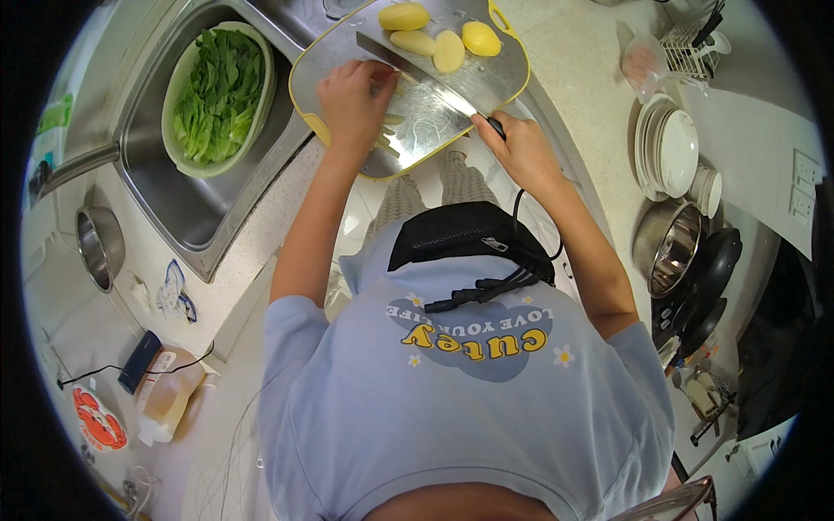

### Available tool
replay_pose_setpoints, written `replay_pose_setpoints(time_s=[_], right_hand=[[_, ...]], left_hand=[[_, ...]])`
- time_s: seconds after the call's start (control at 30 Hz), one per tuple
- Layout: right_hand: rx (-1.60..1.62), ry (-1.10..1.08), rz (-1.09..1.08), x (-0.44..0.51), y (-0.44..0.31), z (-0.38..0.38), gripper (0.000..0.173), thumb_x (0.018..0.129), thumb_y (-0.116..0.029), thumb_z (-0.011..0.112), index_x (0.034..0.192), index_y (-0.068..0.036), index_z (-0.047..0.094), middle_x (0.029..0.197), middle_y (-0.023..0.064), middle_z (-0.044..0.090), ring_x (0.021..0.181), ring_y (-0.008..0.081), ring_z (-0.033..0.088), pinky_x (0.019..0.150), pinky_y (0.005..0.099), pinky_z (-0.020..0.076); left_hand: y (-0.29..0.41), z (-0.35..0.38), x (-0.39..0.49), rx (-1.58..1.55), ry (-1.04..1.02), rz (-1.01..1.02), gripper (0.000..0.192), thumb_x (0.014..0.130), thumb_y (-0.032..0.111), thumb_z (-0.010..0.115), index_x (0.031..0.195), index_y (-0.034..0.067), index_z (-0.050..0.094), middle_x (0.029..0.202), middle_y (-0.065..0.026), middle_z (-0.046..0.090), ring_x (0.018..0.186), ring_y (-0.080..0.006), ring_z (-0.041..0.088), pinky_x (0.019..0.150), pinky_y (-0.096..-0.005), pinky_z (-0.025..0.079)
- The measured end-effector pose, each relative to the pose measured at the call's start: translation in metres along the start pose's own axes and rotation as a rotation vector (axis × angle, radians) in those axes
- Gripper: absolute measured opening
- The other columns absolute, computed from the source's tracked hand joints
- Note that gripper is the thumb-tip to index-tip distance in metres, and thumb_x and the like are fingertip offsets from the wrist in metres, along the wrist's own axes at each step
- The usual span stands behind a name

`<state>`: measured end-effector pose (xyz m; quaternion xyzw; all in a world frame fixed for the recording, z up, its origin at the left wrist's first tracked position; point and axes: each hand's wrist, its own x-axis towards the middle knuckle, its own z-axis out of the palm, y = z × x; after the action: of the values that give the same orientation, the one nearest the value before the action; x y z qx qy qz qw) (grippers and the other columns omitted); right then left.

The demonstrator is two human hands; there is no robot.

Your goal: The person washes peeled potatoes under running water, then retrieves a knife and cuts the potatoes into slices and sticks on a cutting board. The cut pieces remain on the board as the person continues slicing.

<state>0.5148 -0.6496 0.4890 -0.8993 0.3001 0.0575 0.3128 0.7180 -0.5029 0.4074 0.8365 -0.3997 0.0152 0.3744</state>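
My right hand (pixel 524 150) grips the black handle of a kitchen knife (pixel 433 78). The blade slants up and left over a metal cutting board (pixel 423 130) with a yellow rim. My left hand (pixel 357 98) is over the board's left part, fingers curled and fingertips close to the blade; what lies under them is mostly hidden. Pale cut strips (pixel 388 143), apparently potato, lie below that hand. Beyond the blade are a peeled potato (pixel 404 15), two cut potato pieces, one flat (pixel 414 43) and one oval (pixel 449 52), and a brighter yellow rounded piece (pixel 481 39).
A sink (pixel 146 156) at left holds a pale green basin (pixel 171 140) of leafy greens (pixel 221 98). A metal bowl (pixel 101 247) and a jug of liquid (pixel 169 394) stand nearby. At right are stacked plates (pixel 677 153), a steel pot (pixel 674 251) and black pans (pixel 713 273).
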Motion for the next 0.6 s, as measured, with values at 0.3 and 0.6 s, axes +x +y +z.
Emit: replay_pose_setpoints(time_s=[0.3,0.6], right_hand=[[-0.009,-0.017,0.015,0.0,-0.002,-0.002,0.056,0.1,-0.047,0.056,0.076,0.002,0.064,0.062,0.0237,0.062,0.062,0.043,0.063,0.06,0.0504,0.0495],[0.078,-0.088,0.029,0.015,0.003,0.002,0.056,0.101,-0.045,0.056,0.079,0.006,0.064,0.06,0.0226,0.055,0.052,0.0341,0.049,0.056,0.0437,0.0426]], left_hand=[[0.006,-0.001,0.0,0.023,-0.027,-0.023,0.009,0.083,0.024,0.075,0.085,0.016,0.074,0.083,0.0024,0.068,0.087,-0.0218,0.061,0.08,-0.0396,0.038],[0.004,0.002,-0.001,-0.024,-0.043,-0.035,0.009,0.082,0.023,0.077,0.085,0.015,0.074,0.084,0.0008,0.068,0.087,-0.0225,0.062,0.081,-0.0395,0.039]])
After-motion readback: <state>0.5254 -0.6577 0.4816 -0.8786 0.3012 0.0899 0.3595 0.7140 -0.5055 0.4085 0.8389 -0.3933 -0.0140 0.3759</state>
